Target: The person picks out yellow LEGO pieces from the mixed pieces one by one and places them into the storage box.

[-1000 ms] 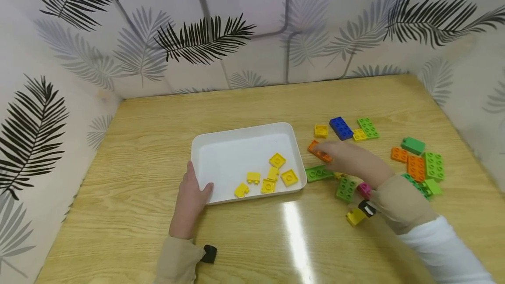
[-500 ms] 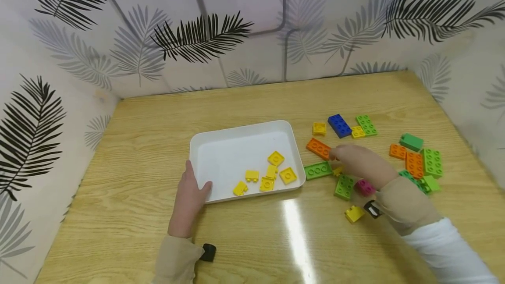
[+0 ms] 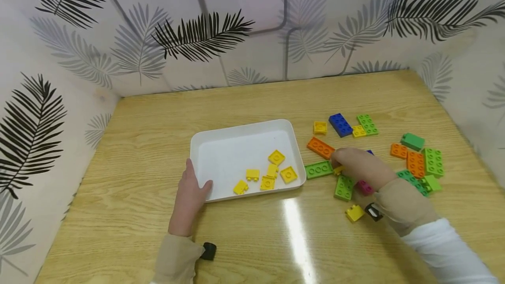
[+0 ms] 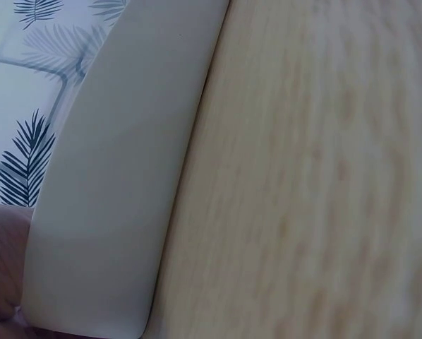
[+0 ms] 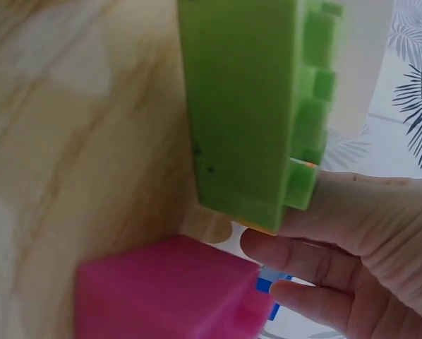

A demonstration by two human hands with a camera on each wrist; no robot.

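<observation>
On the left side of the white tray [image 3: 221, 161], my left hand [image 3: 191, 194] grips the rim, thumb over the front left corner. The left wrist view shows the tray's outer wall [image 4: 119, 176] and part of that hand [image 4: 3, 268]. Several yellow bricks [image 3: 289, 175] lie in the tray. My right hand [image 3: 360, 165] pinches a small yellow brick [image 3: 338, 170] beside a light green brick [image 3: 344, 187]. In the right wrist view, the green brick [image 5: 246, 106] hides the thumb tip and most of the yellow brick; a magenta brick [image 5: 169, 289] stands close to the fingers [image 5: 317, 304].
An orange brick [image 3: 321, 147] and a long green brick [image 3: 319, 170] lie right of the tray. Behind are a yellow brick [image 3: 320, 127] and a blue brick [image 3: 340, 125]. More bricks, including a light green one [image 3: 433, 162], are at far right. Another yellow brick [image 3: 354, 213] lies nearer.
My right hand has moved right and slightly nearer, from the orange brick to the small yellow brick, leaving the orange brick uncovered. The left hand stays at the tray.
</observation>
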